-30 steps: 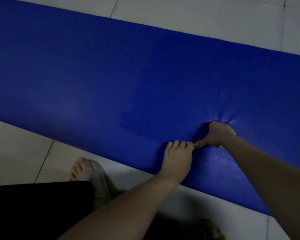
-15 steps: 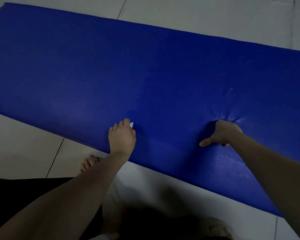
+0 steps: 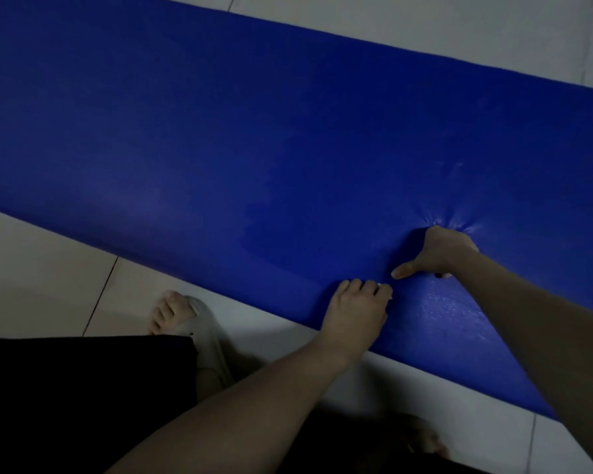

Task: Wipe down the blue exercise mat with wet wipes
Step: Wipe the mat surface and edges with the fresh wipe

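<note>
The blue exercise mat [image 3: 220, 131] lies flat on a pale tiled floor and runs across the whole view. My left hand [image 3: 356, 313] rests on the mat's near edge with fingers curled over a white wet wipe [image 3: 388, 291]; only a thin sliver of the wipe shows at the fingertips. Just right of it, my right hand [image 3: 439, 251] presses down into the mat with curled fingers and the thumb stuck out. The mat puckers around its knuckles. A darker damp patch [image 3: 305, 217] spreads left of my hands.
Pale floor tiles [image 3: 31, 268] border the mat in front and behind. My foot in a light slipper [image 3: 185, 316] stands near the mat's front edge. My black clothing [image 3: 65, 405] fills the lower left. Another foot [image 3: 425, 443] shows dimly at the bottom.
My left hand swept left along the mat's near edge with the wipe, then came back right beside my right thumb. My right hand stayed pressed in the same spot.
</note>
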